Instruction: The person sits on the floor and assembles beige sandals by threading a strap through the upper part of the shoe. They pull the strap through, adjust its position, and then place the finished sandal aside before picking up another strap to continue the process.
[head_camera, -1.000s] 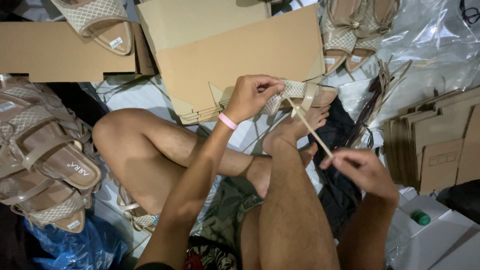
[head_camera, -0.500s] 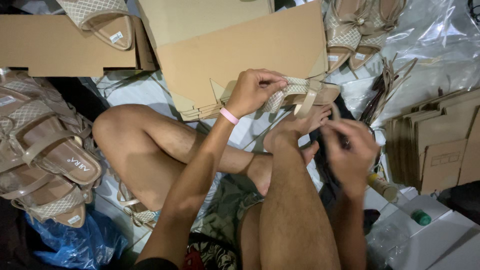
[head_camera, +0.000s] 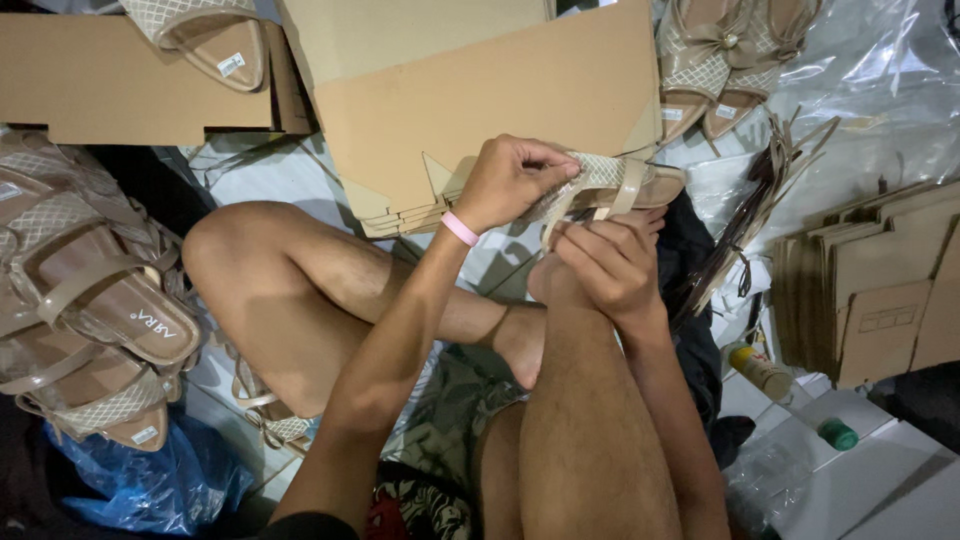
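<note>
The left hand (head_camera: 510, 180) pinches the woven strap of a beige sandal (head_camera: 610, 185), its grip closed on it. Just below that grip, the right hand (head_camera: 605, 265) seems to pinch a loose strap end, fingers curled. Behind the grip stands a cardboard box (head_camera: 480, 90).

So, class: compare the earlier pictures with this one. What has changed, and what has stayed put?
The right hand has moved up and left from beside the knee to the sandal, and now grips its strap. The thin stick it held is no longer visible. The left hand still holds the sandal; the cardboard stayed put.
</note>
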